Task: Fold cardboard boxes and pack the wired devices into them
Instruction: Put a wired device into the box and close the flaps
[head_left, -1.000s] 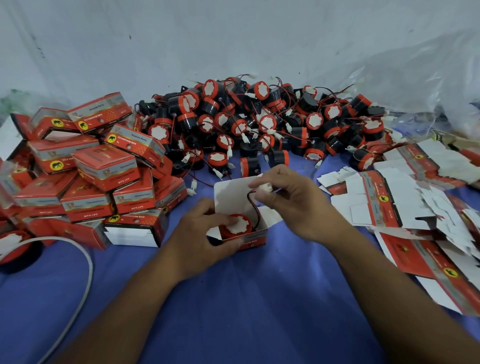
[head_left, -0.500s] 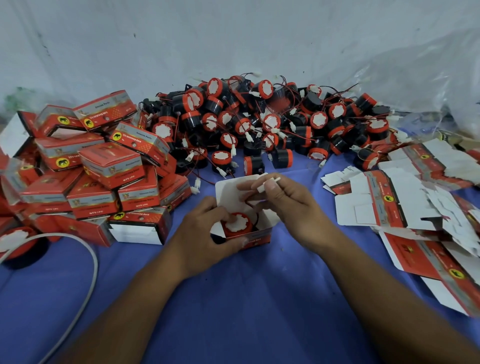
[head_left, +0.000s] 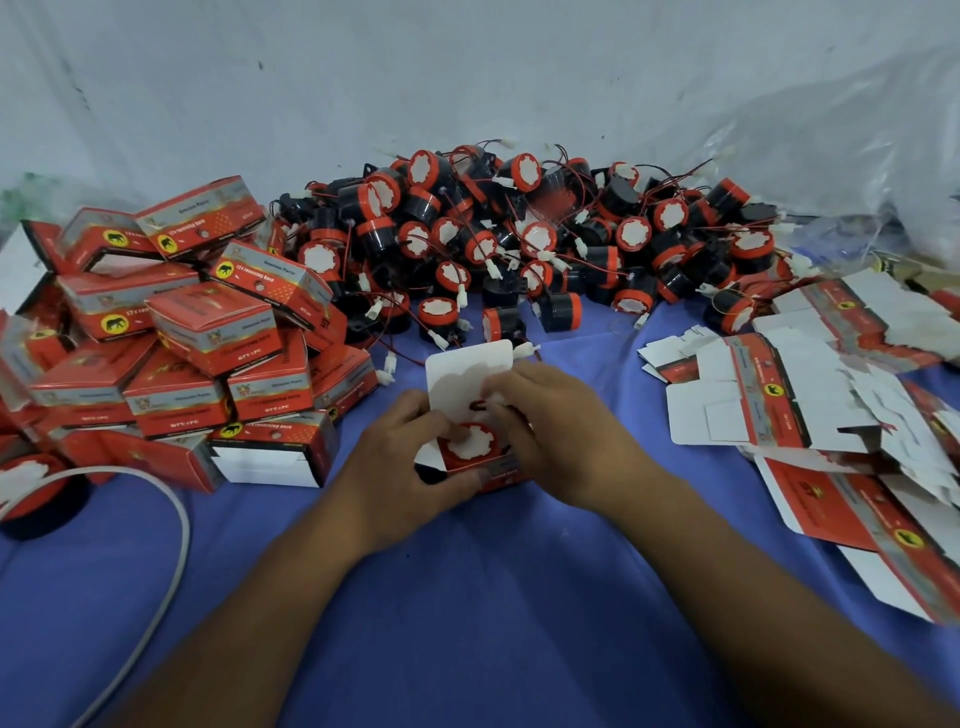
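Note:
A small red cardboard box (head_left: 500, 474) stands open on the blue cloth, its white lid flap (head_left: 467, 371) raised at the back. A round red-and-black wired device (head_left: 470, 442) sits inside it, white face up. My left hand (head_left: 410, 467) grips the box's left side, thumb on the device. My right hand (head_left: 556, 431) curls over the box's right side and pinches the device's red wire at the opening. Behind lies a big heap of loose wired devices (head_left: 519, 244).
Folded, filled red boxes (head_left: 208, 332) are stacked at the left. Flat unfolded box blanks (head_left: 831, 405) are spread at the right. A white cable (head_left: 171, 561) curves across the cloth at the lower left, next to a black-and-red device (head_left: 36, 499). A plastic sheet backs the scene.
My right hand has come down from above the box, bringing the wire and its white plug into the opening. The left hand has stayed on the box.

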